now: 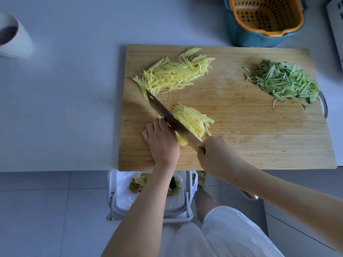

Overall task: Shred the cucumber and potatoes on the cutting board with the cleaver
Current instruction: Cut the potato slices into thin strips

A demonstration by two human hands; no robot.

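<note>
A wooden cutting board (pixel 241 138) lies on the white counter. My right hand (pixel 215 154) grips the cleaver (pixel 167 114) by its handle, blade slanting across the board. My left hand (pixel 161 141) presses down on stacked potato slices (pixel 181 141), knuckles against the blade's left face. Freshly cut potato shreds (pixel 193 119) lie on the blade's right side. A larger pile of potato shreds (pixel 174 75) sits at the board's far left. Shredded cucumber (pixel 284 82) is heaped at the far right of the board.
A blue tub with an orange strainer basket (pixel 263 19) stands behind the board. A white cup (pixel 13 36) sits at the far left of the counter. Below the counter edge stands a white bin (pixel 148 197) holding peels. A white object (pixel 336 25) shows at the right edge.
</note>
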